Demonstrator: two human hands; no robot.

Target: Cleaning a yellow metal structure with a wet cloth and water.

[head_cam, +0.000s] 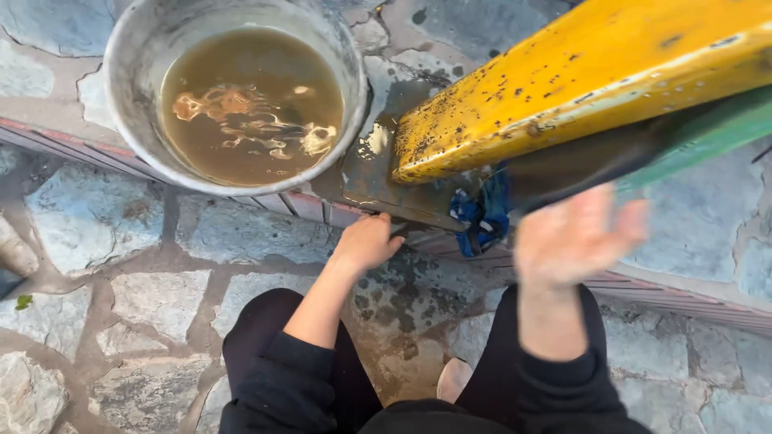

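I crouch on stone paving facing a low brick ledge [305, 205]. My left hand [368, 241] rests on the ledge's edge, fingers curled against the wet bricks; whether it holds anything I cannot tell. My right hand [575, 233] is raised and blurred, fingers apart, just below a dark flat panel [579, 161] under a yellow, rust-spotted beam [579, 80]. A blue cloth [481, 217] hangs at the ledge between my hands. A metal basin [133, 88] of murky brown water with foam stands on the ledge at the upper left.
A green edge [708, 137] runs beneath the yellow beam at the right. Wet, irregular stone paving [161, 297] lies around my knees. A toe of footwear [14, 253] shows at the far left, and my own shoe [454, 378] between my legs.
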